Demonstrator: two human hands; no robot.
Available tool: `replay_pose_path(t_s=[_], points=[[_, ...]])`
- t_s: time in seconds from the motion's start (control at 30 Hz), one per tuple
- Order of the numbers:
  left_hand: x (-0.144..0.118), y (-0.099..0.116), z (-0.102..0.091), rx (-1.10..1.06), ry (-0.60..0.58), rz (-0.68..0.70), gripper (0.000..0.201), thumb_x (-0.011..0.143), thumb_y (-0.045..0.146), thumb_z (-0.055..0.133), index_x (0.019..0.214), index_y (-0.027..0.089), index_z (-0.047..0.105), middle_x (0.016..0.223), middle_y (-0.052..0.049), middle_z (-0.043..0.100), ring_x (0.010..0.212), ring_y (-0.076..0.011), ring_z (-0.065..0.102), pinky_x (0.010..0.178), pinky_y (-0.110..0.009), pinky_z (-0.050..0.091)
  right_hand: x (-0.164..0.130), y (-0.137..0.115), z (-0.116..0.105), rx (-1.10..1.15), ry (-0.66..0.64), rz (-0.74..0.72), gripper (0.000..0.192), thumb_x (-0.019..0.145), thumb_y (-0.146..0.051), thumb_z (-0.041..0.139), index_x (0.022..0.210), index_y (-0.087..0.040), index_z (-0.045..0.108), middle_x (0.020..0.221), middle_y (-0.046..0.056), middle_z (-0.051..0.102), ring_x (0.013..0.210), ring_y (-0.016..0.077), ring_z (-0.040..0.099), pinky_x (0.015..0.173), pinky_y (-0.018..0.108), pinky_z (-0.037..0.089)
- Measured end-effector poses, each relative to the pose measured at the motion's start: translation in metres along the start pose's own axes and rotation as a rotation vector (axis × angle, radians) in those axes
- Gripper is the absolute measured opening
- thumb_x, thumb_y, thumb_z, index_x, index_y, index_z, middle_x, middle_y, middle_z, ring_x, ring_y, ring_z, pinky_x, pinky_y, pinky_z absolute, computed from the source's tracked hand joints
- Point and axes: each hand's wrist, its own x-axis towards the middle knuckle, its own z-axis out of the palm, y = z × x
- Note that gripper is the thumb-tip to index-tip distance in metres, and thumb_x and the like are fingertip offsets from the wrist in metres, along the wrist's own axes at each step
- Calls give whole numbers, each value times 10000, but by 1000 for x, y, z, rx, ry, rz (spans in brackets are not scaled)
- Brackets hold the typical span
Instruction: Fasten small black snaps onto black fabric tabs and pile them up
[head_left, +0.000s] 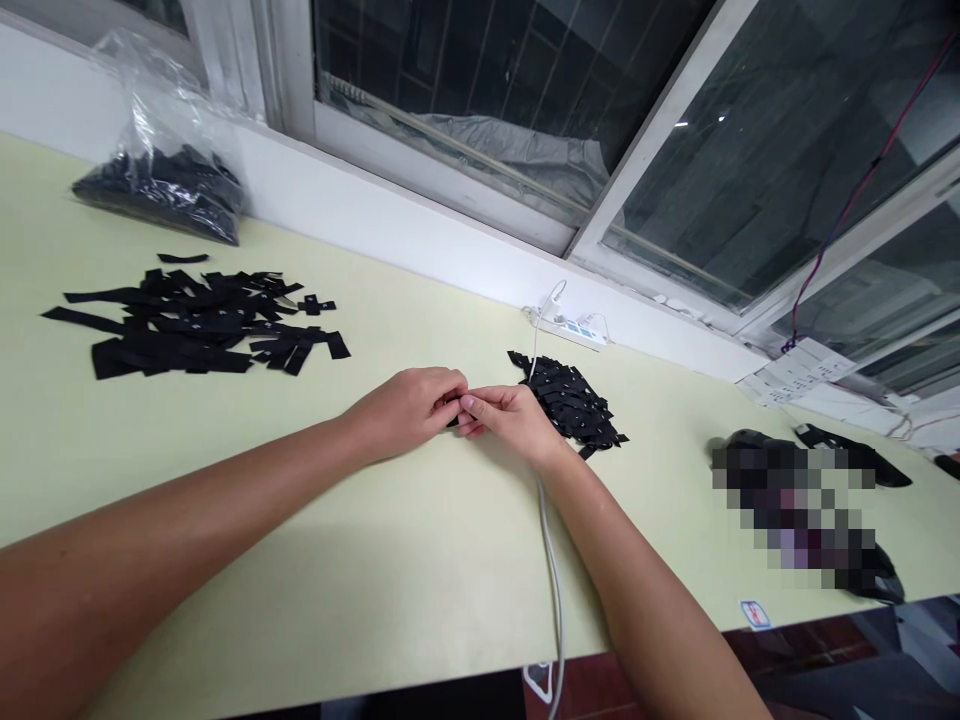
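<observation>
Over the pale counter (337,570), our left hand (411,408) and right hand (517,420) pinch a black piece (453,422) between them, its outline mostly hidden.

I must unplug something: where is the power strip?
In the head view, the power strip is right of centre, near the wall, behind the smaller pile of black strips.

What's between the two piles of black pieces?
Head view: pale tabletop, then the left hand and right hand, fingertips together at a small black piece.
</observation>
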Motion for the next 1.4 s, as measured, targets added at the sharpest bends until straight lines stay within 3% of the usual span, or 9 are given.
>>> replay_pose_path(t_s=[0.17, 0.4, 0.63, 0.77, 0.97, 1.13, 1.4], points=[[-1, -1, -1, -34, 27, -54, 180, 905, 240, 455, 876, 206, 629, 801, -9, 663, 681, -155, 564, 625, -280, 379, 1, 1, -2, 31, -7, 40, 389, 706, -506, 786, 912, -178, 752, 805, 44, 733, 722, 151, 675, 717, 320, 578], [0, -5, -1, -35, 54, -133, 198, 903, 281, 462, 925, 218, 648, 763, 0, 650, 652, -160, 546, 619, -291, 384, 2, 2, -3, -81, 74, 16, 343, 769, -510, 715, 856, -180, 675, 719, 5, 663, 595, 109, 586, 584, 258, 514], [1, -6, 1, -111, 44, -108, 218, 899, 311, 501, 948, 222, 695, 885, -15, 702, 737, -169, 587, 674, -293, 415, 2, 4, -4, -92, -3, -41, 317, 802, -480, 692, 910, -184, 659, 733, -10, 638, 572, 91, 537, 576, 240, 473], [1, -8, 0, -102, 51, -166, 212, 897, 334, 503, 899, 219, 681, 840, -6, 687, 697, -161, 556, 631, -289, 391, 2, 5, -4, -94, -16, -34, 316, 803, -456, 694, 957, -181, 669, 736, -6, 642, 579, 92, 533, 584, 241, 472], [-1, -6, 2, -148, 35, -172, 177, 896, 313, 504, 897, 213, 650, 815, 6, 651, 693, -148, 536, 631, -283, 398, 2, 5, -5, -153, 34, -37, 318, 784, -467, 711, 900, -171, 693, 684, -14, 593, 554, 92, 499, 528, 236, 429], [1, -8, 8, -166, 70, -140, 191, 905, 301, 494, 951, 217, 659, 950, -18, 664, 783, -163, 574, 679, -292, 427, 4, 5, -4, -173, 65, -27, 325, 776, -484, 719, 875, -176, 693, 654, -15, 577, 526, 91, 469, 478, 230, 399], [29, 6, 14, -146, 137, -133, 181, 903, 261, 477, 897, 193, 645, 922, -36, 670, 810, -181, 589, 713, -318, 443, 6, 9, -13, -107, 212, -105, 362, 768, -511, 722, 896, -174, 705, 695, 10, 624, 591, 119, 559, 495, 229, 453]])
